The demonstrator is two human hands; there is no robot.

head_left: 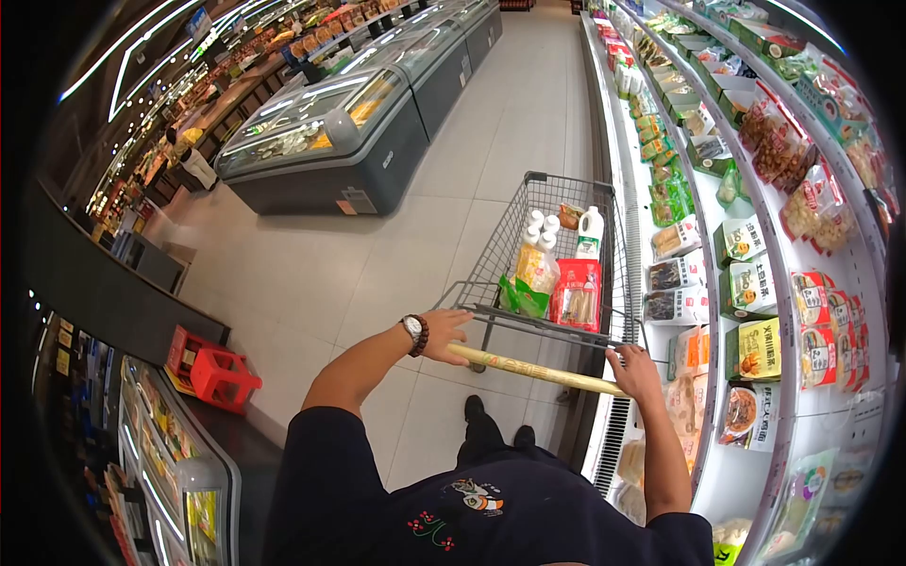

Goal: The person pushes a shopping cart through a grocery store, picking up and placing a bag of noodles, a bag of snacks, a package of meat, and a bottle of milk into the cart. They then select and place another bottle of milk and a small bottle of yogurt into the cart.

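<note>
A wire shopping cart [497, 219] stands in front of me in the aisle, with a yellow handle [533, 368]. My left hand [444, 336] is on the handle's left end, partly closed over it; a watch and a bead bracelet circle that wrist. At the right end, my right hand [636, 372] has its fingers curled around the handle, close to the shelf edge. Inside the cart are white-capped bottles [536, 232], a white jug [589, 233], a red package [576, 294], a green bag [525, 298] and a small brown package [570, 215].
A refrigerated shelf unit [703, 189] filled with packaged food runs along my right, very near the cart. Glass-topped freezers [326, 141] line the left side ahead. Red plastic baskets [223, 379] sit at left on the floor. Farther off at left is another person [193, 165].
</note>
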